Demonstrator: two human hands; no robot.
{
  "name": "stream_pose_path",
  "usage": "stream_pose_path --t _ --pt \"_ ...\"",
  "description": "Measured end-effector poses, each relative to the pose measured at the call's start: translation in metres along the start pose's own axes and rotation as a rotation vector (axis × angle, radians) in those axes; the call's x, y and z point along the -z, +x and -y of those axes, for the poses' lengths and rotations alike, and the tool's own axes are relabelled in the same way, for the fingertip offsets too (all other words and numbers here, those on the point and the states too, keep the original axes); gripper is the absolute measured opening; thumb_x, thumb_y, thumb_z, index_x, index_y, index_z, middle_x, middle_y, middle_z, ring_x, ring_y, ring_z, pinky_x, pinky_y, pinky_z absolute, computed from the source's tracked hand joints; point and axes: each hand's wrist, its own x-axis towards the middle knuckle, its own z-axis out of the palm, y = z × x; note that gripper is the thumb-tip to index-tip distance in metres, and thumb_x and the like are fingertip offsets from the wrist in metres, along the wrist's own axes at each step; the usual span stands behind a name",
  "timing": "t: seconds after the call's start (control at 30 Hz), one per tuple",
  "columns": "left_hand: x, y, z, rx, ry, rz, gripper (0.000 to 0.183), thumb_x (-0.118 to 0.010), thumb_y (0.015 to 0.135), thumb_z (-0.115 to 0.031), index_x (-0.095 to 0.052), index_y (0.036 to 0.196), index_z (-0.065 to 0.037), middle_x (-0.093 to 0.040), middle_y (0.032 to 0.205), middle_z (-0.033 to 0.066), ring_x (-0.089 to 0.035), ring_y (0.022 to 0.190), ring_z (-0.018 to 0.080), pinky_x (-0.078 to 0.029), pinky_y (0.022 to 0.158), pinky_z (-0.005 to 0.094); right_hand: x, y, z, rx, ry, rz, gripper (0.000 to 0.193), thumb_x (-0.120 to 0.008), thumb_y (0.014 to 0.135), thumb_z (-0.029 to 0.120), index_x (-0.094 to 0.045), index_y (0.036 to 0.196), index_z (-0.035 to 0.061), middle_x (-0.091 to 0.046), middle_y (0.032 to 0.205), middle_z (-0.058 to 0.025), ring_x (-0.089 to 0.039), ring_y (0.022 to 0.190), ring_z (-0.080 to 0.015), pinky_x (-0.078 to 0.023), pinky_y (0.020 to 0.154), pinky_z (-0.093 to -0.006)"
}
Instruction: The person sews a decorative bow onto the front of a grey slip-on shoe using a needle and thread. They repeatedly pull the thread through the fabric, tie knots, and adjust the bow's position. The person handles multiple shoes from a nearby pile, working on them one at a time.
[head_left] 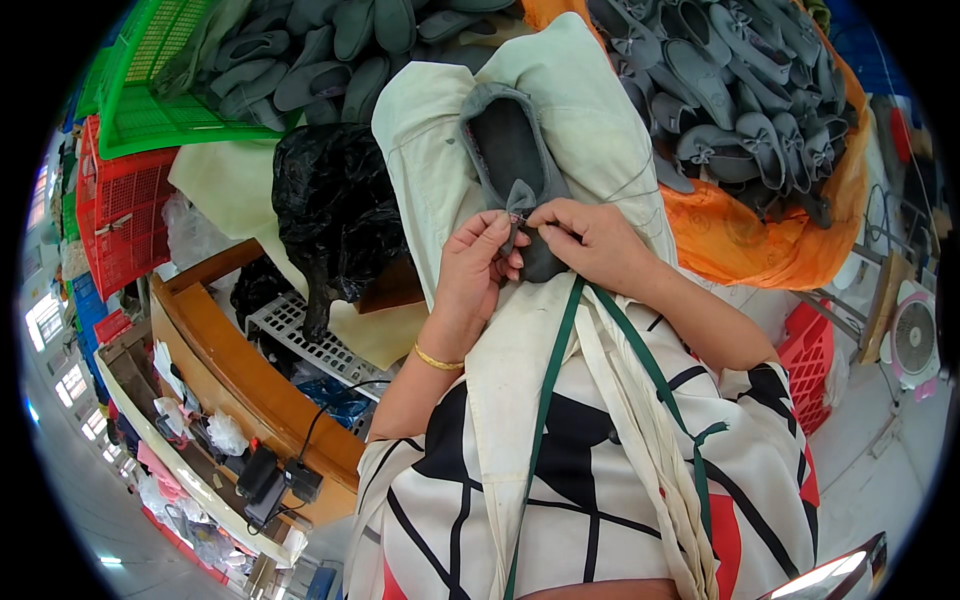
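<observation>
A dark grey slip-on shoe (503,145) rests on the pale cloth (600,110) over my lap, its toe toward me. A small grey fabric bow (519,197) sits at the front of its opening. My left hand (476,258) grips the shoe's toe at its left side, thumb up beside the bow. From the right, my right hand (592,240) is closed in a pinch just below the bow, its fingertips close to the left thumb. Whatever lies in that pinch is too small to make out. Thin dark thread loops over the cloth right of the shoe.
Many grey shoes fill a green basket (165,125) at the far left and an orange sack (715,235) at the far right. A black plastic bag (335,190) lies left of my lap, above a wooden drawer unit (225,345). A fan (912,335) stands right.
</observation>
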Motion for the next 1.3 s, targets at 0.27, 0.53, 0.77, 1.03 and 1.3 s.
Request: stream_pose_path --t 0.27,0.53,0.77,1.03,1.3 --pt "-0.002 0.000 0.004 -0.079 -0.018 -0.034 0.016 -0.061 0.099 -0.015 -0.063 0.111 -0.005 -0.068 0.092 0.0060 -0.063 0.071 0.0108 -0.054 0.057 0.0233 0.004 0.002 0.005 -0.092 0.041 0.063 0.017 -0.059 0.094 0.009 -0.067 0.107 0.0006 -0.067 0.083 -0.0037 -0.057 0.071 -0.0075 -0.046 0.066 -0.0227" --pt "0.002 0.001 0.007 -0.129 0.058 -0.024 0.020 -0.069 0.092 -0.009 -0.065 0.110 -0.003 -0.067 0.088 0.0032 -0.062 0.071 0.0087 -0.054 0.061 0.0224 0.005 0.006 -0.001 -0.321 0.315 0.192 0.015 -0.058 0.098 0.013 -0.065 0.106 0.0015 -0.060 0.077 0.0020 -0.053 0.064 -0.0048 -0.043 0.059 -0.0224" --pt "0.004 0.000 0.002 -0.114 0.108 -0.008 0.019 -0.070 0.091 -0.008 -0.067 0.108 -0.001 -0.066 0.084 0.0011 -0.059 0.069 0.0059 -0.051 0.063 0.0209 -0.002 0.011 0.001 -0.364 0.292 0.173 0.015 -0.058 0.099 0.014 -0.064 0.105 0.0027 -0.059 0.076 0.0020 -0.052 0.062 -0.0042 -0.043 0.057 -0.0214" --pt "0.008 0.005 0.001 -0.120 0.134 0.020 0.017 -0.071 0.092 -0.013 -0.068 0.105 -0.003 -0.063 0.081 -0.0023 -0.055 0.065 0.0033 -0.047 0.060 0.0184 -0.006 0.017 0.007 -0.431 0.266 0.163 0.014 -0.059 0.099 0.015 -0.064 0.105 0.0030 -0.060 0.075 0.0016 -0.054 0.063 -0.0034 -0.044 0.057 -0.0207" --pt "0.008 0.005 0.002 -0.117 0.116 0.006 0.016 -0.072 0.092 -0.014 -0.068 0.103 -0.003 -0.063 0.079 -0.0024 -0.054 0.063 0.0032 -0.046 0.058 0.0183 -0.012 0.016 0.008 -0.214 0.366 0.069 0.031 -0.063 0.097 0.021 -0.056 0.117 -0.0010 -0.063 0.086 -0.0040 -0.058 0.073 -0.0080 -0.048 0.065 -0.0240"
